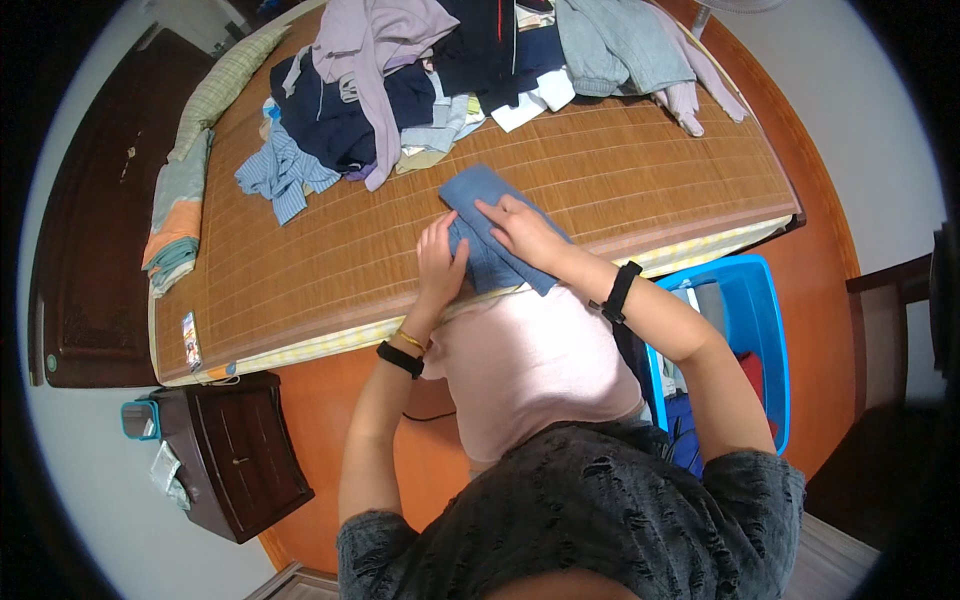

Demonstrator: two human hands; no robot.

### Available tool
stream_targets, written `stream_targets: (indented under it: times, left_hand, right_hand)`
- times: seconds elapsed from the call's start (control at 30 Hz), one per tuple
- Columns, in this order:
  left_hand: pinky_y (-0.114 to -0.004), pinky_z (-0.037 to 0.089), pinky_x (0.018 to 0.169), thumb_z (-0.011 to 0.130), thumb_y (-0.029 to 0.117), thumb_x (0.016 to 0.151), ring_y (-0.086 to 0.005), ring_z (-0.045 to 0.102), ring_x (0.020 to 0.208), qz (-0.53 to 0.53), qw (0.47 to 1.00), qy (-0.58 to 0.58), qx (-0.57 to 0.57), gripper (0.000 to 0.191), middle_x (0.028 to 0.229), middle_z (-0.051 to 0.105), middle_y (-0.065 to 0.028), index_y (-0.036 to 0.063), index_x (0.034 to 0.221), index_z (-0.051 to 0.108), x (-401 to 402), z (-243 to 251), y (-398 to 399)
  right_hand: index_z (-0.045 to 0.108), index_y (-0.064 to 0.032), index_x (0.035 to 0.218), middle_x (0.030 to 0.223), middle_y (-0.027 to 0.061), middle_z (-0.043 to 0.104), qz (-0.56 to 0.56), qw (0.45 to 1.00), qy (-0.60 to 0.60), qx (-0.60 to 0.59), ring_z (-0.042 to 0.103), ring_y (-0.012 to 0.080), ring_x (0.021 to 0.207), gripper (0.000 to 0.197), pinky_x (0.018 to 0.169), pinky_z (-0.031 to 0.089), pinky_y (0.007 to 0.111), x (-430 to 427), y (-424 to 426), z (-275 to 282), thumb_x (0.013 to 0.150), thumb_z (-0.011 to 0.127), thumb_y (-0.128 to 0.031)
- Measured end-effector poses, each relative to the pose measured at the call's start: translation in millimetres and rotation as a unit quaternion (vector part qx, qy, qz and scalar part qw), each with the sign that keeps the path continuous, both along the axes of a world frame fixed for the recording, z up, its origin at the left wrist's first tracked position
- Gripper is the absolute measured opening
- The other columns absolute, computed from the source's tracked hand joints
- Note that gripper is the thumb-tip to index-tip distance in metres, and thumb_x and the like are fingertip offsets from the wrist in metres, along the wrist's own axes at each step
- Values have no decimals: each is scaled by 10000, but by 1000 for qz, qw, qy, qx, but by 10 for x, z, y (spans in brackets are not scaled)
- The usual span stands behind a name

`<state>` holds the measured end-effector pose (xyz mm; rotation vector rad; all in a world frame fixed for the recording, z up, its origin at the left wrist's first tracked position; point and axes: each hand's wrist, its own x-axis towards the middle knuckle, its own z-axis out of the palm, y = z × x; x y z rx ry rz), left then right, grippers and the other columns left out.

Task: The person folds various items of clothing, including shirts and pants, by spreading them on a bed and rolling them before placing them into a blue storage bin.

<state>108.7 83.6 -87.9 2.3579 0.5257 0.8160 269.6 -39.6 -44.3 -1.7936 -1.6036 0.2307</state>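
A folded blue denim-like garment [487, 225] lies at the front edge of the bed, its lower corner reaching past the mat's edge. Along its left side rests my left hand [442, 262], fingers together and thumb apart on the cloth. My right hand [525, 231] presses on top, with index finger and thumb spread over a fold. Neither hand visibly pinches the fabric. Pale pink cloth [532, 360] hangs below, between my body and the bed.
A woven mat [360, 255] covers the bed. Heaped clothes [390, 90] fill its far side, with grey trousers [622, 45] at right. Folded bedding [176, 210] lines the left. A blue plastic bin [780, 352] holding clothes stands by my right arm; a dark nightstand [240, 450] stands left.
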Motion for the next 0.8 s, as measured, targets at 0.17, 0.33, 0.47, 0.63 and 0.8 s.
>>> stream_targets:
  times: [0.17, 0.33, 0.47, 0.63, 0.8]
  left_hand:
    - [-509, 298, 1078, 556, 170, 889, -405, 420, 1263, 119, 990, -9, 74, 316, 1320, 501, -234, -4, 1154, 570, 72, -157, 76]
    - [-508, 293, 1086, 459, 261, 983, -434, 412, 1271, 132, 987, 49, 74, 357, 1342, 497, -262, -56, 1097, 578, 95, -225, 124]
    - [-486, 294, 1078, 340, 290, 1025, -402, 410, 1270, 86, 995, 42, 34, 425, 1357, 485, -239, -56, 1136, 560, 50, -188, 114]
    - [-466, 291, 1076, 297, 335, 1039, -382, 403, 1275, 55, 994, 74, 61, 465, 1361, 486, -218, -35, 1152, 556, 30, -142, 112]
    - [-463, 309, 1063, 292, 337, 1043, -379, 417, 1264, 57, 991, 86, 81, 463, 1355, 494, -216, -27, 1144, 560, 27, -134, 110]
  right_hand:
    - [548, -122, 1314, 1036, 162, 548, -22, 999, -13, 36, 551, 348, 994, 515, 874, 472, 403, -14, 15, -104, 815, 657, -63]
    - [319, -260, 1480, 1393, 170, 447, -250, 960, 20, -127, 377, 379, 1312, 992, 968, 374, 552, 22, -25, -76, 651, 822, -468]
    - [472, -122, 1365, 1114, 188, 656, -171, 953, 131, -212, 617, 361, 1050, 862, 867, 491, 448, 256, -14, -4, 641, 833, -419]
    - [585, -15, 1208, 1100, 211, 656, -134, 961, 214, -115, 625, 357, 1034, 668, 885, 499, 403, 622, -521, -116, 651, 800, -314]
    - [560, -16, 1251, 1188, 177, 632, -209, 942, 259, 46, 598, 280, 1106, 644, 925, 489, 375, 1266, -1849, -182, 676, 769, -219]
